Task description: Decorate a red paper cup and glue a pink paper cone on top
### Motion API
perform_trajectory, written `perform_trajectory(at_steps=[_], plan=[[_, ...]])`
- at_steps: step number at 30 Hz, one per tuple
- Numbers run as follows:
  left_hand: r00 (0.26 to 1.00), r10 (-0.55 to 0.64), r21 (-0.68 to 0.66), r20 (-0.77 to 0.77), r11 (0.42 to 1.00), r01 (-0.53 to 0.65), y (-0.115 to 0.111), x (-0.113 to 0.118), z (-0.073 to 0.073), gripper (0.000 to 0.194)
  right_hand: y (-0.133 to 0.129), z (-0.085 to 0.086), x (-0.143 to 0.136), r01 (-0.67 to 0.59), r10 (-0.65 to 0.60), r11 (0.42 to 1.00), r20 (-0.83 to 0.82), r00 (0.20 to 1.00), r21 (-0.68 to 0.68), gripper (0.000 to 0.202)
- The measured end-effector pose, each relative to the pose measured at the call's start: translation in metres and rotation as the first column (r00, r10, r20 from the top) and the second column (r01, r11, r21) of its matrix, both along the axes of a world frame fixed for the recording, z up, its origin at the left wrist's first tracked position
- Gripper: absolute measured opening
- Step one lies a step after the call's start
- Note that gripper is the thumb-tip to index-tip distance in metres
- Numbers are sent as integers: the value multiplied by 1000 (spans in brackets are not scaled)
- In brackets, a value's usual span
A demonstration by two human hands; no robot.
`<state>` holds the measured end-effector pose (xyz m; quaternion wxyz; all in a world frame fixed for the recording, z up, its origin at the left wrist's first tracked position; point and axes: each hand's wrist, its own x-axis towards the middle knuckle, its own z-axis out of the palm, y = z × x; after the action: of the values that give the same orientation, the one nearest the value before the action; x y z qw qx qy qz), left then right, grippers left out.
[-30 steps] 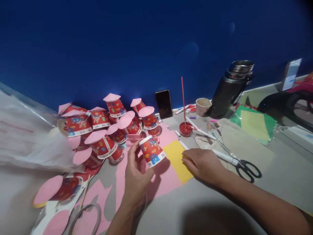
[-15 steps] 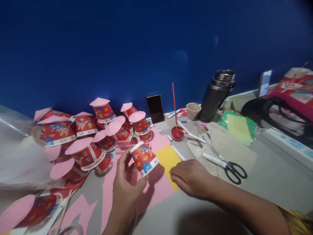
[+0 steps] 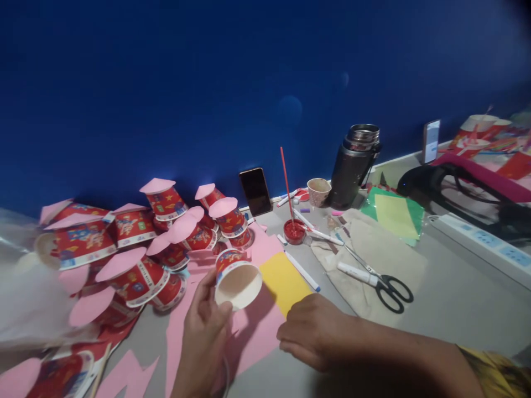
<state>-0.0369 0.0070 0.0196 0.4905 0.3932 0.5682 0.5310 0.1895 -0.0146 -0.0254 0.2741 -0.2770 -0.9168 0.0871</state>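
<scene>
My left hand [image 3: 206, 323] is wrapped round a red printed paper cup [image 3: 238, 281], its open white mouth tipped toward me. My right hand [image 3: 309, 330] is closed, with its fingers curled under; anything in them is hidden. Just beyond its knuckles lies a yellow paper sheet [image 3: 286, 279]. Under both hands spreads a larger pink paper sheet [image 3: 253, 351]. To the left stand several stacked red paper cups capped with pink paper cones [image 3: 164, 202].
Black-handled scissors [image 3: 392, 292] and a white marker [image 3: 357, 273] rest on a beige cloth [image 3: 402, 260]. Behind are a small red pot [image 3: 294, 232] with a stick, a phone [image 3: 255, 192], a paper cup and a dark flask [image 3: 352, 171]. A power strip [image 3: 485, 243] lies right.
My left hand has turned the cup so its open mouth now faces me instead of its printed side. My right hand stays closed near the yellow sheet; the view has shifted slightly.
</scene>
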Motion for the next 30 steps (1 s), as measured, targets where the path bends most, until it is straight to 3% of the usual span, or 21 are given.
perform_trajectory(at_steps=[4, 7, 10, 14, 18, 21, 25, 27, 30], plan=[[970, 51, -133, 239, 991, -19, 1, 7, 7, 66, -1, 1, 1, 6, -5, 999, 26, 1000, -51, 41], [893, 37, -175, 449, 983, 48, 1, 12, 10, 73, -2, -1, 1, 5, -4, 998, 25, 1000, -68, 41], [885, -33, -171, 464, 977, 126, -3, 11, 9, 66, -2, -4, 1, 3, -1, 997, 22, 1000, -81, 41], [959, -133, -38, 250, 988, 147, -7, 8, 1, 84, 2, -3, 1, 10, -11, 996, -13, 1000, -88, 41], [991, -100, 179, -84, 977, 113, -4, 9, -6, 87, 5, 0, 1, 10, -11, 998, -20, 1000, -55, 42], [937, -50, 273, -346, 950, 152, -4, 10, -10, 84, 4, 0, 1, -5, 5, 1000, -21, 1000, -4, 42], [791, 86, 446, -605, 861, 247, -3, 11, -10, 80, 1, -2, 3, -6, 6, 1000, -25, 1000, 1, 39], [744, 136, 495, -655, 821, 286, -2, 10, -10, 80, 0, -4, 3, 2, -2, 1000, -24, 1000, -15, 39], [765, 112, 487, -634, 826, 283, 0, 9, -10, 82, 0, -6, 3, 3, -4, 1000, -25, 1000, -27, 38]])
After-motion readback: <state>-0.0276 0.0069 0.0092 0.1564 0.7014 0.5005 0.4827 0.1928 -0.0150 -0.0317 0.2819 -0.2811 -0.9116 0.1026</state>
